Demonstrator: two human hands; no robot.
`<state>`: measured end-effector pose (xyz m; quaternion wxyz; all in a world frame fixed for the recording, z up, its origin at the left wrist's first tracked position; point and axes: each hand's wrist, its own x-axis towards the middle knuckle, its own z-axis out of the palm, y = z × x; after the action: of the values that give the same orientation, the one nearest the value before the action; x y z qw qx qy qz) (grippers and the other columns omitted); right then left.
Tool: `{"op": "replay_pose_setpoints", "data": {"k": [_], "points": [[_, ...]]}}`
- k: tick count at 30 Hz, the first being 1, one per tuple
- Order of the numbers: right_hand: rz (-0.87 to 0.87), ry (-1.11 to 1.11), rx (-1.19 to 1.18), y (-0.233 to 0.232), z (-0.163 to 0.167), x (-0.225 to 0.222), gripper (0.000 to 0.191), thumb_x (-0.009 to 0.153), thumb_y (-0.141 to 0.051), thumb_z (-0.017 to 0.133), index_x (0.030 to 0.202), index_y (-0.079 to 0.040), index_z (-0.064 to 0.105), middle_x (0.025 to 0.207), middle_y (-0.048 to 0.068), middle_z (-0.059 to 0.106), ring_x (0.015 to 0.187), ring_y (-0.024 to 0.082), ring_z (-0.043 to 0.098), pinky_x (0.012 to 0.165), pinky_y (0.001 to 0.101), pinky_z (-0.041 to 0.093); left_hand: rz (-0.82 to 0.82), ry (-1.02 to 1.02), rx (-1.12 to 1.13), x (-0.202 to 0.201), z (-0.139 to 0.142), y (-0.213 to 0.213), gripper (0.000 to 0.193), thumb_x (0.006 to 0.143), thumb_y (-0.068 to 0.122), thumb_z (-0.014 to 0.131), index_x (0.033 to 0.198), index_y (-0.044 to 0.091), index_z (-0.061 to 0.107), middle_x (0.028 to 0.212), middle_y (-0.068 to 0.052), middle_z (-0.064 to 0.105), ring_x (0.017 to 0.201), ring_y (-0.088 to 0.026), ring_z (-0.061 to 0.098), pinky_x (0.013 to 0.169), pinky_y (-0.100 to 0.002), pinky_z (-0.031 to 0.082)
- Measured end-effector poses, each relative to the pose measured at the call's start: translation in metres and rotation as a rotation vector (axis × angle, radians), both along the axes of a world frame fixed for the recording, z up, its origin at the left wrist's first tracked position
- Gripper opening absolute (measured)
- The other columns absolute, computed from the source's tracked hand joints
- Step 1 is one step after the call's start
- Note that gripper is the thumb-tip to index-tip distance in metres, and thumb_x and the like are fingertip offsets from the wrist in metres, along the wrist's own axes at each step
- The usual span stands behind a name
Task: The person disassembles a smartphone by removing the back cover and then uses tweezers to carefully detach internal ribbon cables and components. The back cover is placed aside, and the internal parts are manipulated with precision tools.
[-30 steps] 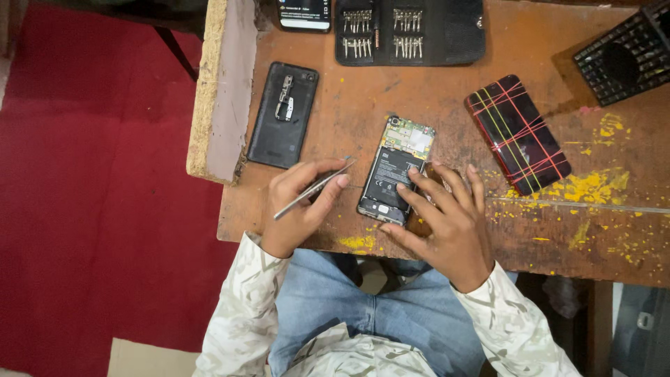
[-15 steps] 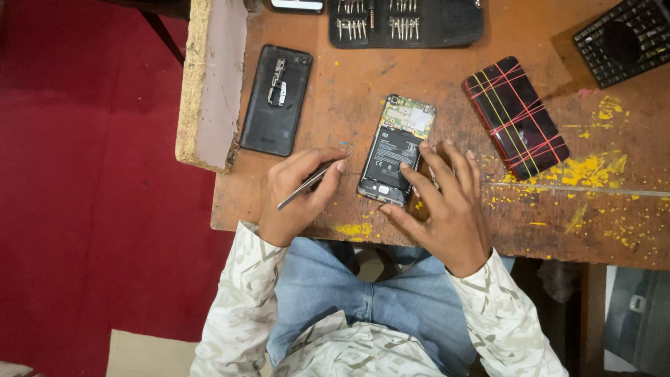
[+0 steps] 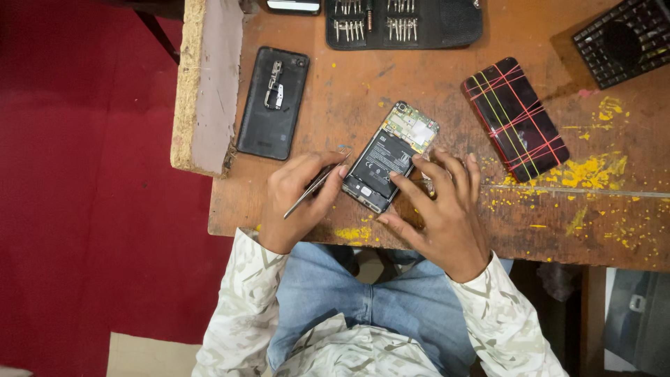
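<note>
An opened phone [image 3: 391,155], with its battery and circuit board bare, lies tilted on the worn wooden table [image 3: 447,84]. My left hand [image 3: 299,199] grips thin metal tweezers [image 3: 317,183] whose tip sits at the phone's lower left edge. My right hand [image 3: 438,209] rests with spread fingers on the phone's right side and lower end, pressing it to the table.
The phone's black back cover [image 3: 273,102] lies at the left, by a foam-edged board [image 3: 206,84]. A screwdriver bit case [image 3: 403,22] sits at the top. A red striped phone case [image 3: 514,119] lies right. A black tray [image 3: 623,40] occupies the corner. Yellow paint spatters mark the table.
The view has shifted slightly. My left hand has brought the tweezers' tip closer to the phone's edge. My right hand stays on the phone.
</note>
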<state>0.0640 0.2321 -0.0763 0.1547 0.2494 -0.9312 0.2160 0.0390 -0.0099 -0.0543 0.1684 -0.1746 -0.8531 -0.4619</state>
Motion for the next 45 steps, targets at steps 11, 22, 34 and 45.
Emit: {"op": "replay_pose_setpoints", "data": {"k": [11,22,34,45], "points": [[-0.1,-0.032,-0.014,-0.002,0.0,-0.001,0.065,0.088,-0.048,0.077,0.136,-0.007,0.062,0.142,0.014,0.053,0.141,0.041,0.04,0.122,0.0642,0.024,0.016,-0.032,0.0,0.0,-0.003,0.0,0.022,0.09,0.012,0.081,0.11,0.004,0.074,0.097,-0.011,0.076,0.075,-0.022,0.071,0.068,-0.032,0.055],[-0.104,-0.024,0.021,-0.005,0.008,-0.002,0.073,0.077,-0.055,0.079,0.133,-0.01,0.066,0.144,0.015,0.053,0.139,0.044,0.037,0.117,0.0677,0.02,-0.025,0.027,-0.025,-0.001,0.0,0.0,0.021,0.093,0.012,0.079,0.112,0.005,0.072,0.101,-0.011,0.075,0.085,-0.024,0.072,0.074,-0.033,0.056],[-0.064,-0.054,-0.097,0.005,0.001,-0.001,0.053,0.079,-0.026,0.074,0.13,-0.012,0.067,0.144,0.012,0.055,0.145,0.043,0.037,0.124,0.066,0.018,-0.003,-0.05,-0.016,-0.004,-0.001,-0.001,0.021,0.091,0.013,0.078,0.11,0.005,0.073,0.097,-0.011,0.075,0.078,-0.023,0.072,0.069,-0.033,0.056],[0.142,-0.007,-0.657,0.009,0.035,0.022,0.047,0.087,-0.022,0.077,0.13,-0.011,0.062,0.136,0.01,0.061,0.133,0.038,0.053,0.121,0.057,0.031,-0.006,-0.089,0.009,-0.005,-0.002,-0.002,0.019,0.091,0.013,0.078,0.107,0.004,0.073,0.093,-0.011,0.074,0.079,-0.023,0.073,0.071,-0.032,0.057]]}}
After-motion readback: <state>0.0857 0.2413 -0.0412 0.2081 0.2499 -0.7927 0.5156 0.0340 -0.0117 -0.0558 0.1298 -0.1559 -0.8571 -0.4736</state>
